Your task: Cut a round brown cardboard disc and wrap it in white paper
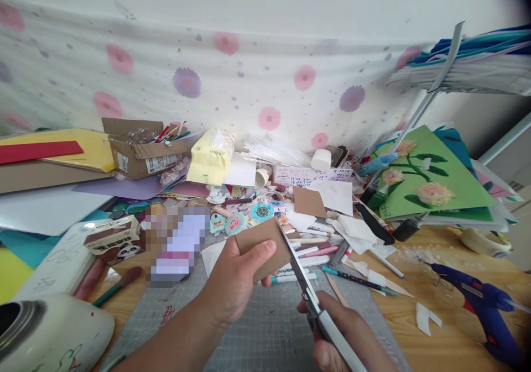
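My left hand [232, 283] grips a brown piece of cardboard [259, 239], thumb on top and fingers underneath. A pair of scissors [305, 283] is in my right hand [344, 333], its blades pointing up and away along the cardboard's right edge. Whether the blades touch or cut into the cardboard I cannot tell. Both hands are above a grey cutting mat [166, 328] with grid lines. A second brown cardboard piece [310, 202] lies among papers behind the hands.
Several pens and markers [319, 250] lie behind the mat. At the right rests a blue glue gun [468, 294]. A white jar [70, 328] stands front left, near a panda-printed box [116, 239] and a blurred phone-like object [178, 245]. A cardboard box [145, 151] stands behind.
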Tool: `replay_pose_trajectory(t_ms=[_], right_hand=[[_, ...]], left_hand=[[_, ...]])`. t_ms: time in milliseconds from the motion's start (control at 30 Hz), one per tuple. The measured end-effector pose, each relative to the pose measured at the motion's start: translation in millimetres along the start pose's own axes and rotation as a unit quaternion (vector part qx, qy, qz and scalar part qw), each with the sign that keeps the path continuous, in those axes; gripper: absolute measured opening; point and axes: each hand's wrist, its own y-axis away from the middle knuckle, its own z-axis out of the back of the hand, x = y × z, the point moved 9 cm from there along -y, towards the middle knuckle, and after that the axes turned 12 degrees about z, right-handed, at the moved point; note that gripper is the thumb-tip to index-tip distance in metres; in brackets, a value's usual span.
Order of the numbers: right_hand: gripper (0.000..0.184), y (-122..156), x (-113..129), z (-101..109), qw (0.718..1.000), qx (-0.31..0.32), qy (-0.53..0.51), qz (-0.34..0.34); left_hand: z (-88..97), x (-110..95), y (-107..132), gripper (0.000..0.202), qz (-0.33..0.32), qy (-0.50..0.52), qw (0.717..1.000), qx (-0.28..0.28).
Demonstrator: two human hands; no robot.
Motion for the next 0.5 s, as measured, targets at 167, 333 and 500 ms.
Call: replay_pose_trajectory(t_ms=[167, 333, 500], right_hand=[[0.074, -4, 12, -4, 0.999, 0.009, -0.030, 0.016], [0.070, 14, 11, -1, 0.999, -0.019, -0.015, 0.022], [0.062, 67, 10, -2, 1.000, -0.028, -0.006, 0.010]], left_hand=[[-8.3, 0, 5, 0.021, 0.015, -0.035, 0.999, -0.003], [-24.4, 11, 18, 0.024, 0.029, -0.069, 0.997, 0.030], [-43.6, 41, 44, 0.029, 0.028, -0.088, 0.993, 0.067]])
